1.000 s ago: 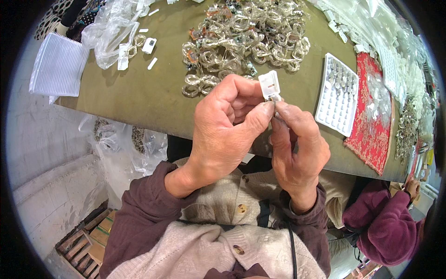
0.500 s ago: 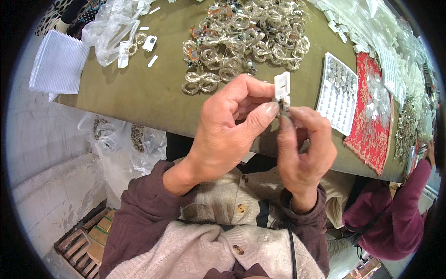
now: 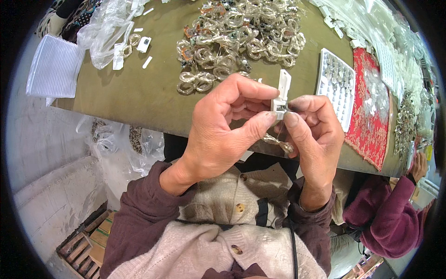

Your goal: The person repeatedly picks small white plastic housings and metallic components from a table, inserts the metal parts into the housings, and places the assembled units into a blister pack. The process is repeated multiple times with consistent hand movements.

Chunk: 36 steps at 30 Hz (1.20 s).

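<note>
My left hand (image 3: pixel 223 125) pinches a small white plastic case (image 3: pixel 280 100) between thumb and fingers, above the table's near edge. Its long lid stands up, and a small dark part shows inside the lower half. My right hand (image 3: pixel 318 139) is closed at the case's right side, thumb and forefinger pressed together by the opening. A coil of thin silvery wire (image 3: pixel 278 143) hangs below the case beside my right fingers, which partly hide it. Exactly where the right fingertips grip the wire is hidden.
A heap of similar wire coils (image 3: pixel 241 37) covers the table's far middle. To the right are a white tray of small pieces (image 3: pixel 335 88) and a red patterned cloth (image 3: pixel 367 125). Clear bags (image 3: pixel 104 37) and a ribbed white stack (image 3: pixel 55 67) lie left. Another person's purple sleeve (image 3: pixel 388 218) shows at right.
The case has turned so its lid stands taller and its inside shows. My right hand has shifted slightly right, and the hanging wire coil has come into view.
</note>
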Tool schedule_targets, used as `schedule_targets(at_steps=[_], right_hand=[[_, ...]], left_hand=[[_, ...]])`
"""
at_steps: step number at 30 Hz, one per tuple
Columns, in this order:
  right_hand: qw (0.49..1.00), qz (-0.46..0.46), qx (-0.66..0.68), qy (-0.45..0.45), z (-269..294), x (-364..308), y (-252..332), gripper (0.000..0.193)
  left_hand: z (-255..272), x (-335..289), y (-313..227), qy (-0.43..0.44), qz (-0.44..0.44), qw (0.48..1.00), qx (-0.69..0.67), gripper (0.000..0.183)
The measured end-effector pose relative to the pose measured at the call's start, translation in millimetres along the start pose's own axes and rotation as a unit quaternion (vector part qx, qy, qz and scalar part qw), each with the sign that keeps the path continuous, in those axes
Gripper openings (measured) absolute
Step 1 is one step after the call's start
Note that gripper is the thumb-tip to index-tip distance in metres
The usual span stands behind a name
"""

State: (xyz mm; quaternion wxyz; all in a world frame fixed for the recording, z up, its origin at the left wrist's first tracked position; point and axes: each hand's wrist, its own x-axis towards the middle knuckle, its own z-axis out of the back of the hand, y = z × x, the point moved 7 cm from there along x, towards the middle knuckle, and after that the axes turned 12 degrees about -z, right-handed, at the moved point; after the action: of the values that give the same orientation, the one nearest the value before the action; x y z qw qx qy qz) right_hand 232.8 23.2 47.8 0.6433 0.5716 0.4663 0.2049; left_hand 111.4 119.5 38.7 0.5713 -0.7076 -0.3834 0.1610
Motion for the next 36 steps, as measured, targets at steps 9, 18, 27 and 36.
schedule_targets(at_steps=[9,18,27,36], right_hand=[[0.999,-0.045,0.010,0.025,0.7,4.4,-5.5,0.009],[0.994,-0.081,0.020,0.067,-0.2,8.1,-3.9,0.011],[0.993,-0.078,0.005,0.083,-1.0,7.1,-2.4,0.012],[0.994,-0.035,-0.042,0.091,-7.7,1.4,5.7,0.011]], left_hand=[[-0.8,-0.9,2.9,-0.004,0.018,1.000,-0.018,0.026],[1.0,0.2,1.6,0.015,0.029,0.999,-0.038,0.025],[-0.3,0.5,1.8,0.022,0.049,0.997,-0.049,0.025],[3.0,2.5,-0.1,0.018,0.054,0.997,-0.045,0.023]])
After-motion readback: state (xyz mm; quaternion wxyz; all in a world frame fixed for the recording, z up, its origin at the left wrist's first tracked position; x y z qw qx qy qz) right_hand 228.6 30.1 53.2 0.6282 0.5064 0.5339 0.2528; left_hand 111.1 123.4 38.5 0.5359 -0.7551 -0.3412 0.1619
